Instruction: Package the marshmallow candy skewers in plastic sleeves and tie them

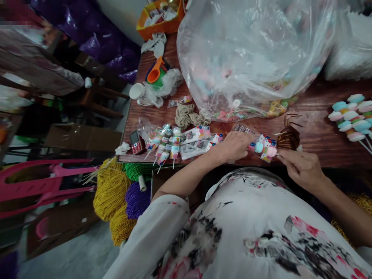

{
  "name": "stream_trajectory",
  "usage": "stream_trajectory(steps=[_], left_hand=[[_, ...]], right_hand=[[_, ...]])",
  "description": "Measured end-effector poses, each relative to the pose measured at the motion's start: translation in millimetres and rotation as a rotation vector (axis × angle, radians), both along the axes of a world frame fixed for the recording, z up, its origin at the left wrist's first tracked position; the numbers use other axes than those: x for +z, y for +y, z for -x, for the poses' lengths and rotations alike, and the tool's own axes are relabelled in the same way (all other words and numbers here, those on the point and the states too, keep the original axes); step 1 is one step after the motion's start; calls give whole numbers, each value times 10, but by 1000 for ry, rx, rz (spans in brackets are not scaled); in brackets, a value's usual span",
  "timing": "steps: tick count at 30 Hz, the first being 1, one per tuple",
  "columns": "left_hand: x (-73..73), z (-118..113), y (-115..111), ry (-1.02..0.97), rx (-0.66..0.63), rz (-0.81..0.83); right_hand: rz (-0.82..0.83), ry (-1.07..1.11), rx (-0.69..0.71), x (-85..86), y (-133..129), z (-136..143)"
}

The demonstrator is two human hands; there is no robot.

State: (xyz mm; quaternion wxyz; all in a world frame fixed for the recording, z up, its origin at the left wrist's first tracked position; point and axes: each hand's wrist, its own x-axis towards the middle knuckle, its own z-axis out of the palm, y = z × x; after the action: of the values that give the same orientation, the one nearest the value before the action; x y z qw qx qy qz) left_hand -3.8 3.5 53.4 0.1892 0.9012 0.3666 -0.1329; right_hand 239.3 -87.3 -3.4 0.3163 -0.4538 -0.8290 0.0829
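My left hand (238,145) is closed on the edge of a printed clear plastic bag (263,140) near the table's front edge. A marshmallow skewer (271,151) with pink and blue pieces lies at that bag's mouth, partly inside or on top; I cannot tell which. My right hand (303,168) pinches the skewer's white stick. Just behind the right hand lies a bundle of brown twist ties (288,137). Left of my left hand are flat printed bags (193,144) and several bagged marshmallow skewers (165,145).
A huge clear bag (250,50) fills the table's back. Unwrapped marshmallow skewers (353,118) are at the right. A phone (136,142), a beige cloth (186,115), a white cup (137,91) and an orange basket (159,25) stand left. Yellow cord bundles (112,190) and a pink chair (55,180) are beside the table.
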Motion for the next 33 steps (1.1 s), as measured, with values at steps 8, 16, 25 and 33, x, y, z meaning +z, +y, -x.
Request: stream_trajectory(steps=[8,16,25,33], left_hand=[[-40,-157,-78,-47,45,87],[-70,-119,-155,-84,-142,-94],[5,15,28,-50,-31,-112],[-243,-160,-87,-149,-208,-56]], right_hand=[[-225,-433,52,300,94,46],[370,-64,66,34,125,189],[187,1,-69,123,63,110],[188,-493,-12,477,109,63]])
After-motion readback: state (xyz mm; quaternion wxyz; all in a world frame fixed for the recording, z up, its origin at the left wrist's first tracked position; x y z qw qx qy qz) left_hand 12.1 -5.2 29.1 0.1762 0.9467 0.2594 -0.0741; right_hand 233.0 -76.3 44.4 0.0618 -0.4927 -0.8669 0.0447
